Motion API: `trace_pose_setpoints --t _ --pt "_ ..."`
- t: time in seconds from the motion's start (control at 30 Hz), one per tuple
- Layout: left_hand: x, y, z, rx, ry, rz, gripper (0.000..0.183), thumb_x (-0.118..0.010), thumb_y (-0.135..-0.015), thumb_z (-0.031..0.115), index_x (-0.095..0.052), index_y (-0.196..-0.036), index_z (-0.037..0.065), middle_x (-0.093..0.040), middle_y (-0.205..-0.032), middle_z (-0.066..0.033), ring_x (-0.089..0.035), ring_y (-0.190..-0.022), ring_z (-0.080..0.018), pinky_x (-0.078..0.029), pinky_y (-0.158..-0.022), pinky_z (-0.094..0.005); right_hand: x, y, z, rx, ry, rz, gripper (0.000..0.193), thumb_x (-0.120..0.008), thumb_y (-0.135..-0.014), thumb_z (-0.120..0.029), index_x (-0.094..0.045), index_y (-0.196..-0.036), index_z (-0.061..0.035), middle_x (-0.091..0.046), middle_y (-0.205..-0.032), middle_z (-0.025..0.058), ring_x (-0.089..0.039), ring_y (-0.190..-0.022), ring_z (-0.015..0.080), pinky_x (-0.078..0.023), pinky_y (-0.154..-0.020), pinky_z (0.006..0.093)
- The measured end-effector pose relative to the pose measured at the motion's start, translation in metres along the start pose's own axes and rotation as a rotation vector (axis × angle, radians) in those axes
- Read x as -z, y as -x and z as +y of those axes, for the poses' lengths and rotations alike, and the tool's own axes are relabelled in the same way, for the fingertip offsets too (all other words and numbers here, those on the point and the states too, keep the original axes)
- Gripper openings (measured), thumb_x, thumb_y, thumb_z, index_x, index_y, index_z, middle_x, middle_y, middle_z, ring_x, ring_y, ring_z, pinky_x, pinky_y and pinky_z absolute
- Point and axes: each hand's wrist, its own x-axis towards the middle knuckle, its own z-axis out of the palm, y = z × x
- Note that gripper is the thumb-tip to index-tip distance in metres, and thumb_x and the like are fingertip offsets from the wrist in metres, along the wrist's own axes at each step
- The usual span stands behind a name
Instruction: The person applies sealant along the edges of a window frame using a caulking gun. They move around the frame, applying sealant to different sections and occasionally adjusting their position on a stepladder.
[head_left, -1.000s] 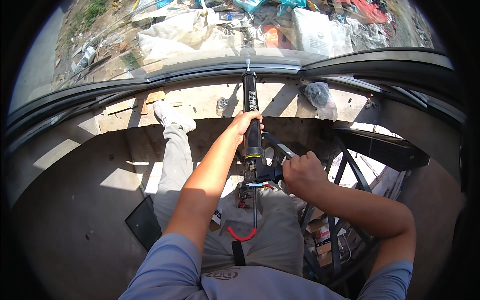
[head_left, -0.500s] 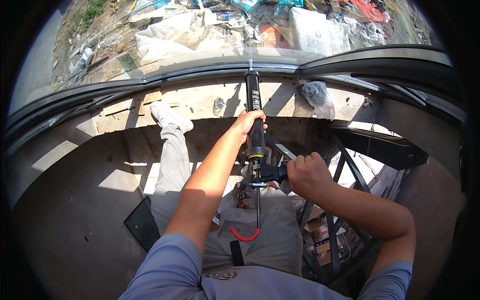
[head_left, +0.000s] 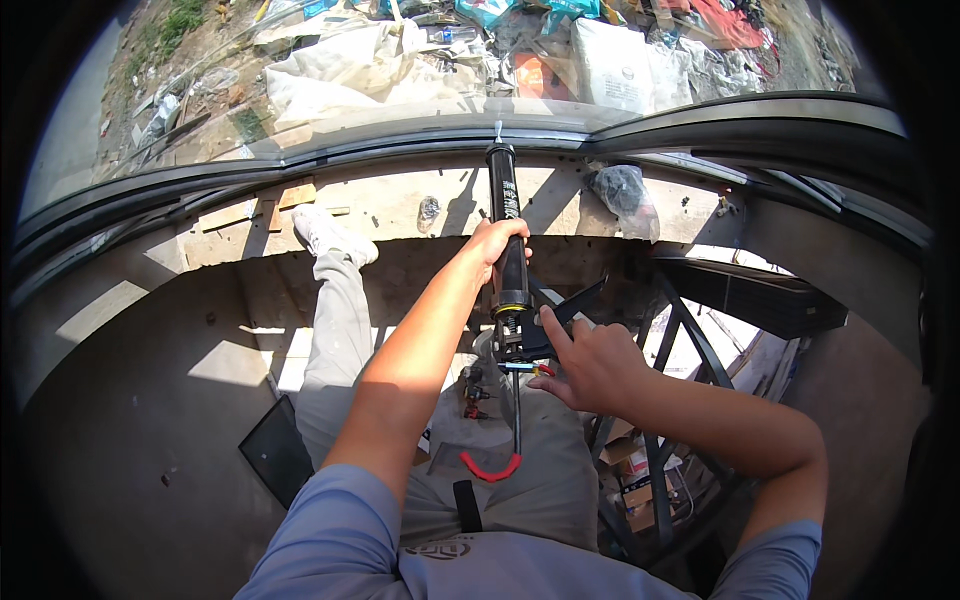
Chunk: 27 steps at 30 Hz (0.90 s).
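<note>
The caulking gun [head_left: 508,250] stood in the middle, its nozzle pointing away from the person toward the window frame [head_left: 400,150]. The left hand [head_left: 497,243] was around its tube, and the right hand [head_left: 590,365] was at its handle, nearer to the person. A shoe [head_left: 330,232] lay left of the gun, a plastic bag [head_left: 625,195] right of it. Rubble sacks [head_left: 340,70] lay behind the frame.

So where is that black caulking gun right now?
In the head view, the caulking gun sits centre frame, left hand around its tube, right hand at its handle, nozzle toward the window frame.
</note>
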Motion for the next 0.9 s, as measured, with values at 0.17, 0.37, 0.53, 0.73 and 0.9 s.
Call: trace_pose_setpoints --t 0.17,0.37,0.53,0.73,0.9 --pt "0.002 0.0 0.003 0.005 0.003 -0.007 0.016 -0.07 -0.08 0.016 -0.062 -0.088 0.004 -0.065 -0.078 -0.0074 -0.069 -0.066 -0.0184 -0.059 -0.058 -0.0368 -0.006 -0.006 0.007 0.064 -0.068 0.044 0.072 -0.066 -0.091 -0.051 -0.05 -0.14 0.0004 -0.065 -0.071 0.0133 -0.066 -0.058 0.0276 -0.049 -0.051 0.037" --pt "0.003 0.002 0.006 0.035 -0.015 0.004 0.016 -0.07 -0.081 0.016 -0.061 -0.088 0.004 -0.065 -0.077 -0.0071 -0.069 -0.064 -0.0185 -0.06 -0.057 -0.0363 -0.01 -0.005 0.004 0.033 -0.079 0.05 0.072 -0.066 -0.092 -0.051 -0.049 -0.141 -0.0012 -0.066 -0.072 0.0123 -0.066 -0.059 0.0269 -0.049 -0.052 0.0365" --pt "-0.004 0.009 0.011 0.012 -0.035 0.077 0.025 -0.072 -0.08 0.014 -0.057 -0.096 0.001 -0.064 -0.077 -0.0101 -0.069 -0.065 -0.0196 -0.06 -0.057 -0.0366 -0.018 -0.003 0.005 0.004 -0.11 0.064 0.072 -0.065 -0.092 -0.053 -0.049 -0.141 -0.0029 -0.066 -0.074 0.012 -0.067 -0.06 0.0269 -0.049 -0.052 0.0368" --pt "-0.012 0.013 0.017 -0.002 -0.106 0.093 0.031 -0.073 -0.079 0.013 -0.055 -0.1 -0.001 -0.062 -0.078 -0.0127 -0.069 -0.064 -0.0214 -0.059 -0.056 -0.0368 -0.021 0.003 0.007 -0.04 -0.135 0.053 0.074 -0.066 -0.091 -0.054 -0.049 -0.142 -0.0034 -0.067 -0.084 0.0138 -0.068 -0.066 0.0275 -0.05 -0.054 0.0378" --pt "-0.013 0.007 0.017 0.009 -0.122 0.061 0.056 -0.073 -0.078 0.012 -0.04 -0.118 -0.009 -0.063 -0.084 -0.0198 -0.068 -0.064 -0.0246 -0.058 -0.052 -0.0414 -0.018 0.006 0.009 -0.077 -0.167 0.037 0.076 -0.067 -0.09 -0.056 -0.047 -0.144 -0.0053 -0.066 -0.086 0.0147 -0.068 -0.069 0.0329 -0.051 -0.056 0.042"
